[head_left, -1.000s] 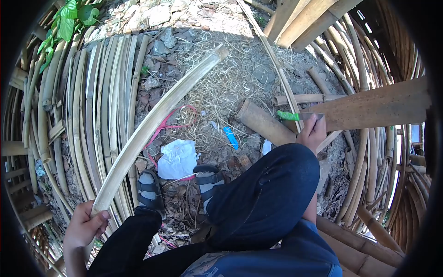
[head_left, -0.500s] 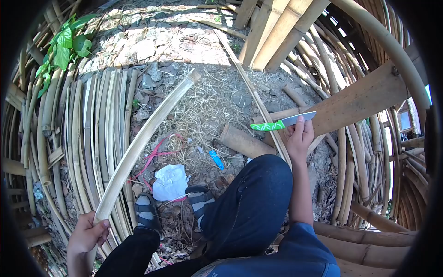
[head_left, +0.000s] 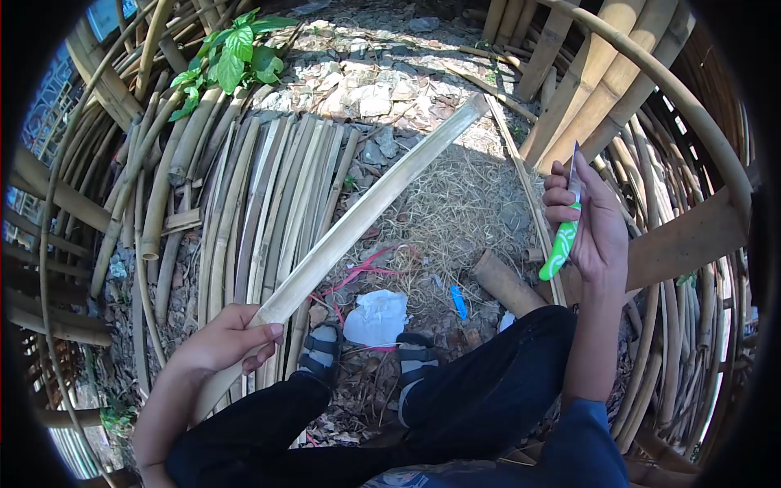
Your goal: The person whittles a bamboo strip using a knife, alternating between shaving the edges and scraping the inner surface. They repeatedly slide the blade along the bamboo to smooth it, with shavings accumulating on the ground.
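Note:
A long split bamboo strip [head_left: 378,198] slants up and away to the right, its pale inner side toward me. My left hand [head_left: 234,342] grips it near the low end, thumb on top. Raised on the right, my right hand [head_left: 592,215] holds a knife [head_left: 561,240] with a green and white patterned handle. The fingers close around the blade near the handle, and the tip points upward. The strip and the knife are well apart. Below the strip lies a row of split bamboo strips [head_left: 272,203] on the ground.
Thin shavings [head_left: 455,220] cover the ground ahead. Near my feet lie a crumpled white sheet [head_left: 376,318], pink twine [head_left: 366,267], a blue object [head_left: 459,302] and a cut bamboo piece [head_left: 506,281]. Thick bamboo poles [head_left: 590,73] stand at the right, with a green plant [head_left: 232,61] upper left.
My left hand and the strip have risen, the strip tilting further right. My right hand has lifted and turned the knife from level to upright. The whole view has shifted.

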A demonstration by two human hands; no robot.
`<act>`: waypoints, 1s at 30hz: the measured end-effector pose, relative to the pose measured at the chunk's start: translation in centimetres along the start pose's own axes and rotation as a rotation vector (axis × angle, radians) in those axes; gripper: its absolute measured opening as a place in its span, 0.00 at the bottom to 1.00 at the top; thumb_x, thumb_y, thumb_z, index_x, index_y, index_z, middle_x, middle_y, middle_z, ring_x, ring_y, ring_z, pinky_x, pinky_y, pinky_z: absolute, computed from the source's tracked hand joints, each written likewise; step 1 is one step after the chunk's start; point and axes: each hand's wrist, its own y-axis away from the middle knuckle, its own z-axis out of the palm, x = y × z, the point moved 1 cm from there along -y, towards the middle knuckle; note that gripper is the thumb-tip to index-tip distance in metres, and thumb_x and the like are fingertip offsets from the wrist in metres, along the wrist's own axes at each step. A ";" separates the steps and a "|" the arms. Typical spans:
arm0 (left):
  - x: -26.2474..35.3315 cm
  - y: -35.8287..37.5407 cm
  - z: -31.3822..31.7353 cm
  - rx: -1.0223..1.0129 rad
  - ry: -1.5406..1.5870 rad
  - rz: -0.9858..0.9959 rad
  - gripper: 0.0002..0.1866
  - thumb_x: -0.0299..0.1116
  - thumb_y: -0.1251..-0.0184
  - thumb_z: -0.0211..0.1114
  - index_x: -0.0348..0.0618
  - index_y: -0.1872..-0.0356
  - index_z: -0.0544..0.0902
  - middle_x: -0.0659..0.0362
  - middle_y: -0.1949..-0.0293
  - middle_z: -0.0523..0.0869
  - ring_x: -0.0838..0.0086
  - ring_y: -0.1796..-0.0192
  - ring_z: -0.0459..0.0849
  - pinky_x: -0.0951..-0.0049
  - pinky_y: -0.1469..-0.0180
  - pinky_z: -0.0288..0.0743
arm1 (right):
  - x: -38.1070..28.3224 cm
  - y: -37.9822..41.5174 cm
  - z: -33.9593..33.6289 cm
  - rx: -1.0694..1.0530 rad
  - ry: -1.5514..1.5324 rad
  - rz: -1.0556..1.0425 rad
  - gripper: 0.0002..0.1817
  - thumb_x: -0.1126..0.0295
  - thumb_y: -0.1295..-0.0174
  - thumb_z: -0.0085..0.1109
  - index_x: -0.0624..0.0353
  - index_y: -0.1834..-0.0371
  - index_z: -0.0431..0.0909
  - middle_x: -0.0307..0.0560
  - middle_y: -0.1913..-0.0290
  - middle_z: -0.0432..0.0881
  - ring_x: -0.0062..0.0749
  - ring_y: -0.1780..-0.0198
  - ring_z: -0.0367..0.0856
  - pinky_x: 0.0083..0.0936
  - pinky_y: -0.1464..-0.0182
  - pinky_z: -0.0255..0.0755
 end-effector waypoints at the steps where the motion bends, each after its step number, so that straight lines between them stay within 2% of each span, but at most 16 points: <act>1: 0.0 0.0 0.0 -0.022 0.029 0.005 0.12 0.35 0.24 0.60 0.37 0.65 0.78 0.63 0.83 0.75 0.81 0.86 0.70 0.78 0.82 0.66 | 2.1 0.3 0.8 0.067 0.059 -0.046 0.14 0.63 0.25 0.52 0.66 0.54 0.71 0.45 0.66 0.74 0.22 0.70 0.72 0.17 0.71 0.73; 2: 0.1 0.1 -0.2 -0.008 0.036 0.008 0.12 0.35 0.24 0.60 0.37 0.65 0.78 0.63 0.83 0.75 0.81 0.86 0.70 0.78 0.82 0.66 | 4.4 0.4 0.7 0.090 0.125 0.081 0.16 0.59 0.24 0.49 0.65 0.57 0.73 0.45 0.66 0.75 0.24 0.70 0.74 0.23 0.70 0.75; 4: 0.1 0.0 -0.4 -0.057 0.075 -0.020 0.12 0.36 0.25 0.61 0.37 0.65 0.78 0.63 0.83 0.75 0.81 0.86 0.70 0.78 0.82 0.66 | 8.7 0.5 -0.1 -0.047 0.159 0.325 0.21 0.53 0.23 0.46 0.64 0.58 0.74 0.45 0.68 0.75 0.28 0.69 0.75 0.30 0.68 0.76; 5: 0.1 0.0 -0.5 -0.071 0.082 -0.019 0.12 0.36 0.25 0.61 0.37 0.65 0.78 0.63 0.83 0.75 0.80 0.86 0.71 0.77 0.82 0.66 | 9.8 0.2 -0.6 -0.050 0.156 0.342 0.21 0.53 0.23 0.46 0.64 0.58 0.74 0.45 0.68 0.75 0.28 0.69 0.75 0.30 0.68 0.76; 7: 0.0 -0.1 -0.5 -0.073 0.091 -0.035 0.12 0.37 0.25 0.61 0.37 0.65 0.78 0.63 0.83 0.75 0.80 0.86 0.71 0.77 0.81 0.66 | 11.9 0.2 -0.4 -0.296 -0.166 0.688 0.26 0.46 0.24 0.42 0.63 0.55 0.74 0.44 0.69 0.75 0.31 0.69 0.76 0.35 0.64 0.76; 8: 0.1 -0.1 -0.6 -0.079 0.093 -0.025 0.12 0.37 0.25 0.61 0.37 0.65 0.78 0.63 0.83 0.75 0.80 0.86 0.71 0.77 0.81 0.66 | 12.5 0.5 0.4 -0.299 -0.167 0.697 0.26 0.46 0.24 0.42 0.63 0.55 0.74 0.44 0.69 0.75 0.31 0.69 0.76 0.35 0.64 0.76; 10: -0.1 -0.2 -0.9 -0.077 0.095 -0.018 0.12 0.36 0.25 0.61 0.37 0.65 0.77 0.62 0.82 0.75 0.80 0.86 0.71 0.77 0.81 0.66 | 13.5 1.5 3.7 0.075 0.207 0.549 0.30 0.42 0.25 0.41 0.62 0.52 0.74 0.42 0.70 0.74 0.31 0.70 0.75 0.33 0.64 0.74; 11: -0.1 -0.3 -0.9 -0.086 0.098 -0.006 0.12 0.36 0.25 0.61 0.37 0.65 0.77 0.62 0.82 0.75 0.80 0.86 0.71 0.77 0.81 0.66 | 14.6 1.7 3.4 0.175 0.282 0.609 0.33 0.40 0.24 0.36 0.63 0.51 0.74 0.42 0.70 0.74 0.29 0.71 0.72 0.30 0.65 0.70; 16: 0.7 -0.5 -1.3 -0.074 0.106 0.010 0.12 0.36 0.25 0.60 0.37 0.65 0.77 0.62 0.82 0.76 0.80 0.86 0.71 0.77 0.81 0.66 | 15.9 2.2 0.9 0.041 0.186 0.645 0.34 0.42 0.22 0.31 0.67 0.52 0.74 0.44 0.68 0.75 0.29 0.71 0.70 0.30 0.67 0.67; 18: 1.0 -0.9 -1.5 -0.080 0.125 0.011 0.15 0.40 0.22 0.56 0.37 0.64 0.78 0.62 0.82 0.76 0.81 0.86 0.71 0.78 0.82 0.66 | 16.0 2.2 1.5 0.169 0.338 0.477 0.34 0.43 0.22 0.30 0.68 0.52 0.74 0.45 0.68 0.75 0.29 0.71 0.70 0.28 0.67 0.67; 22: 2.3 -1.4 -1.7 -0.069 0.201 -0.013 0.20 0.45 0.20 0.53 0.36 0.63 0.79 0.62 0.82 0.76 0.81 0.86 0.70 0.80 0.82 0.66 | 17.0 1.5 0.8 0.295 0.263 0.454 0.29 0.45 0.22 0.34 0.63 0.58 0.72 0.46 0.67 0.75 0.29 0.68 0.71 0.29 0.66 0.68; 23: 2.4 -1.6 -1.7 -0.070 0.177 -0.014 0.21 0.46 0.20 0.51 0.36 0.62 0.79 0.62 0.82 0.76 0.81 0.87 0.70 0.80 0.82 0.66 | 17.0 1.5 1.1 0.294 0.262 0.453 0.29 0.45 0.22 0.34 0.63 0.58 0.72 0.46 0.67 0.75 0.29 0.68 0.71 0.29 0.66 0.68; 25: 2.7 -1.9 -1.6 -0.073 0.151 -0.020 0.23 0.48 0.20 0.50 0.36 0.62 0.79 0.62 0.82 0.76 0.82 0.87 0.70 0.80 0.82 0.65 | 17.2 1.7 1.9 0.253 0.185 0.248 0.25 0.46 0.22 0.37 0.58 0.60 0.69 0.46 0.67 0.74 0.28 0.71 0.72 0.28 0.68 0.69; 26: 2.9 -1.9 -1.4 -0.089 0.145 -0.018 0.22 0.48 0.20 0.50 0.36 0.62 0.79 0.62 0.82 0.76 0.81 0.87 0.70 0.80 0.82 0.66 | 17.4 1.8 1.7 0.257 0.182 0.248 0.25 0.46 0.22 0.37 0.58 0.60 0.69 0.46 0.67 0.74 0.28 0.71 0.72 0.28 0.68 0.69; 28: 3.1 -2.0 -1.1 -0.108 0.137 -0.022 0.22 0.48 0.19 0.50 0.36 0.62 0.79 0.62 0.82 0.76 0.81 0.87 0.70 0.80 0.82 0.66 | 18.0 2.1 1.2 -0.049 0.406 0.169 0.21 0.48 0.22 0.41 0.56 0.61 0.67 0.44 0.68 0.73 0.26 0.75 0.73 0.23 0.72 0.69; 30: 3.2 -2.2 -0.7 -0.114 0.116 -0.026 0.22 0.48 0.19 0.50 0.36 0.62 0.79 0.63 0.82 0.77 0.81 0.86 0.70 0.80 0.81 0.67 | 19.2 2.5 0.9 -0.123 0.475 0.169 0.18 0.52 0.23 0.46 0.57 0.58 0.68 0.42 0.69 0.73 0.23 0.77 0.73 0.19 0.75 0.67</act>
